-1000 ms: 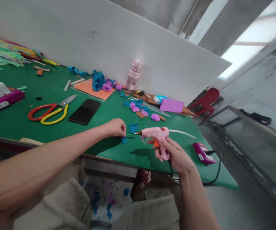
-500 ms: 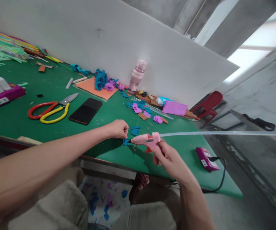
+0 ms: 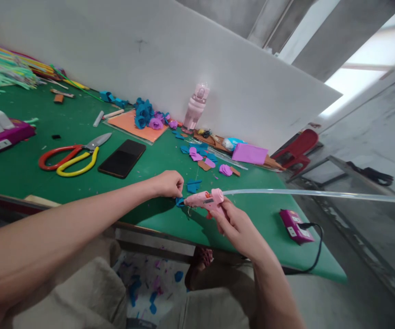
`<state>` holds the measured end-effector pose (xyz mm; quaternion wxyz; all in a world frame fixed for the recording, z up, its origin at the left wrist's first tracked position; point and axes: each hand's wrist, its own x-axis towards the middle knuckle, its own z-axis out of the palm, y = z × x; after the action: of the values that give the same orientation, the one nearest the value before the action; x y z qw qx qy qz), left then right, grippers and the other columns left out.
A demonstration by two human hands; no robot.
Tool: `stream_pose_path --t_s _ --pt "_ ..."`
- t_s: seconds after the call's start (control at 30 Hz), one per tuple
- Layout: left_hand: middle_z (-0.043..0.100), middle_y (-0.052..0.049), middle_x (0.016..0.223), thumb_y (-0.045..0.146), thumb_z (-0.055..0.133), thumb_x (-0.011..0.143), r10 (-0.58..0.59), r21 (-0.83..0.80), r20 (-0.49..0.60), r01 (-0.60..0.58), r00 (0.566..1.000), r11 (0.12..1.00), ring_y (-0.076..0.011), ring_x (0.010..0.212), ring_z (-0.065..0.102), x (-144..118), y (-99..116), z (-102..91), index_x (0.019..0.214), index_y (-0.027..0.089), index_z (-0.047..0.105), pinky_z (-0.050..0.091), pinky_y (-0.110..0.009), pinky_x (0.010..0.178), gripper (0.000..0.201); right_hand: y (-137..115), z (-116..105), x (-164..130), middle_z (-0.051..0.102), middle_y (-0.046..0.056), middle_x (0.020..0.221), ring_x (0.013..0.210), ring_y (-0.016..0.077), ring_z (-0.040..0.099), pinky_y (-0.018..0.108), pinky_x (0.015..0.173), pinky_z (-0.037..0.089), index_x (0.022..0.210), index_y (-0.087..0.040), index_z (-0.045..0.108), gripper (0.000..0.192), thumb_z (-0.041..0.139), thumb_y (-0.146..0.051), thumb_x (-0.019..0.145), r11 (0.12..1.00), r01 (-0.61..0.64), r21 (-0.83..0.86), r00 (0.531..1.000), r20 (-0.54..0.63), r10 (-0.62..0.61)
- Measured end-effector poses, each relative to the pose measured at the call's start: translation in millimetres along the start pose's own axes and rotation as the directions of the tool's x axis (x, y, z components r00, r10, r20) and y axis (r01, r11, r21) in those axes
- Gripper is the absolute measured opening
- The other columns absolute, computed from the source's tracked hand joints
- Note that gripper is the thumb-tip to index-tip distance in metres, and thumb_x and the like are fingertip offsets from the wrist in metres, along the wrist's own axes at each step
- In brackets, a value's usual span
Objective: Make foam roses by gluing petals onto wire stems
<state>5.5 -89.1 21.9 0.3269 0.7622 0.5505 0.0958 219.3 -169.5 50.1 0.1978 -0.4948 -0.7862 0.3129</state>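
My right hand (image 3: pixel 239 226) grips a pink glue gun (image 3: pixel 204 199) near the front edge of the green table (image 3: pixel 22 169). A long clear glue stick (image 3: pixel 307 193) juts from the gun's back toward the right. The nozzle touches a small blue foam piece (image 3: pixel 180 201), which my left hand (image 3: pixel 168 183) pinches against the table. Another blue foam scrap (image 3: pixel 193 185) lies just behind them.
Red and yellow scissors (image 3: pixel 73 158) and a black phone (image 3: pixel 122 158) lie to the left. Blue and purple foam flowers (image 3: pixel 146 115), an orange sheet (image 3: pixel 136 125), a pink bottle (image 3: pixel 196 106) and a purple block (image 3: pixel 250 153) sit farther back. A magenta power strip (image 3: pixel 292 224) sits right.
The glue gun has moved left and down until its nozzle meets the blue piece under my left hand. The long glue stick has come into view at its back.
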Motion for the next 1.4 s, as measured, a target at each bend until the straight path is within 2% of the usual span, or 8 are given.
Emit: stream_pose_path --t_s 0.47,1.4 --pt "0.056 0.003 0.049 0.014 0.057 0.056 -0.008 -0.031 -0.002 0.008 1.0 1.0 -0.0099 0.05 0.05 -1.3 1.8 0.0 0.053 0.016 0.057 0.031 -0.019 0.046 0.004 3.6 2.7 0.8 0.059 0.004 0.075 0.067 0.0186 0.057 0.027 0.059 0.04 0.103 -0.022 0.052 0.024 0.039 -0.036 0.088 1.0 0.022 -0.022 1.0 -0.012 -0.022" --pt "0.058 0.001 0.051 0.016 0.058 0.056 0.021 -0.017 0.001 -0.021 1.0 1.0 -0.0107 0.05 0.05 1.6 -2.6 0.9 0.054 0.016 0.059 0.03 -0.021 0.046 0.002 0.7 0.8 0.5 0.062 0.005 0.09 0.076 0.0187 0.057 0.026 0.065 0.039 0.093 -0.021 0.054 0.021 0.037 -0.034 0.089 0.993 0.043 -0.107 0.999 -0.028 -0.046"
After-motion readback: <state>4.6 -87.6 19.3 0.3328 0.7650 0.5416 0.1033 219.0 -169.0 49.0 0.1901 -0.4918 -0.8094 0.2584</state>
